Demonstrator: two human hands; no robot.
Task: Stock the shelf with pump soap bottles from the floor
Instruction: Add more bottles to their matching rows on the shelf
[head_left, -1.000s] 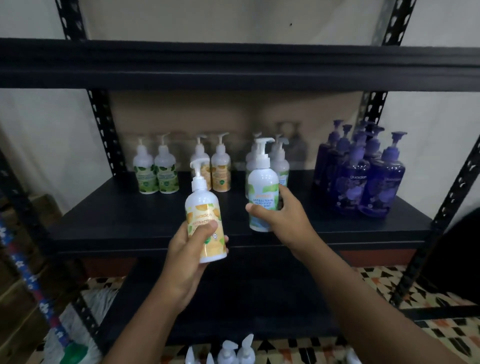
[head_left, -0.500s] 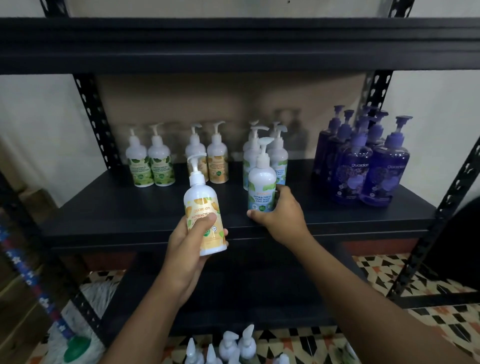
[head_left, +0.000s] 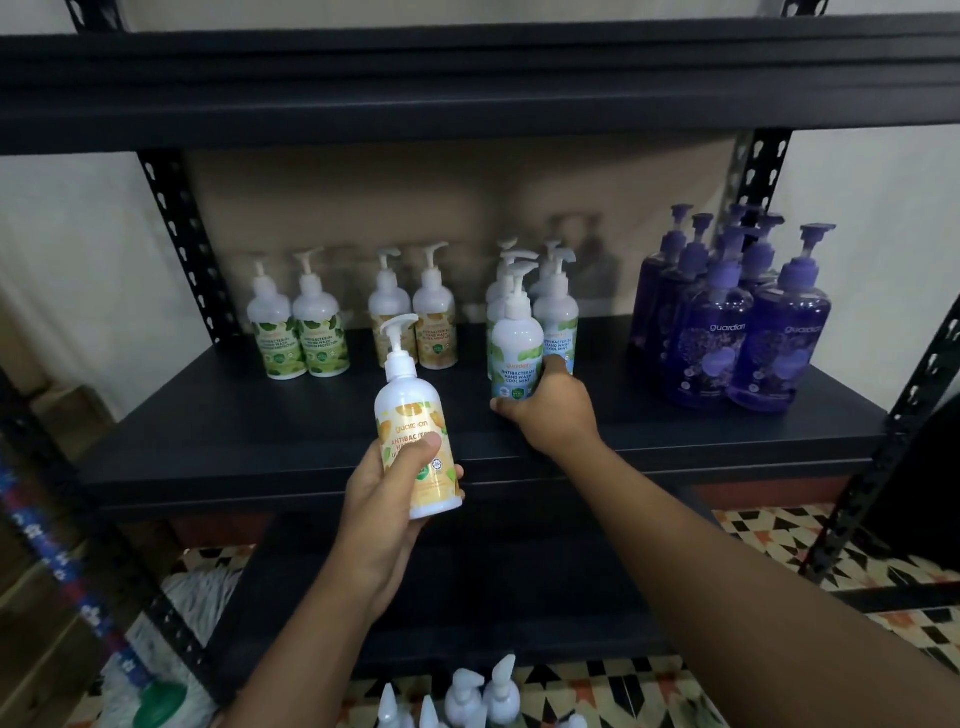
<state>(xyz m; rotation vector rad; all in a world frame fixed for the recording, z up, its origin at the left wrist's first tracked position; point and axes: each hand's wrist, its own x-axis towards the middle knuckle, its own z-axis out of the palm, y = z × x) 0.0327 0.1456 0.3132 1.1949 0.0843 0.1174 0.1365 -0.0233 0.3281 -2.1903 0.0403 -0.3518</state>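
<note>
Two grips each hold a bottle. The left grip (head_left: 387, 512) curls round the lower half of an orange-label pump bottle (head_left: 415, 415), thumb across the label, keeping it nearly upright in the air before the front edge of the shelf (head_left: 234, 431). The right grip (head_left: 550, 415) wraps the base of a mint-label pump bottle (head_left: 517, 348), which seems to stand on the shelf, though the fingers hide its foot. Just behind it stand other mint bottles (head_left: 558, 317). Leftward are an orange pair (head_left: 415, 332) and a green pair (head_left: 298, 338). Purple bottles (head_left: 737, 338) cluster at the right. White pump tops (head_left: 467, 696) show on the tiled floor (head_left: 779, 535) below.
</note>
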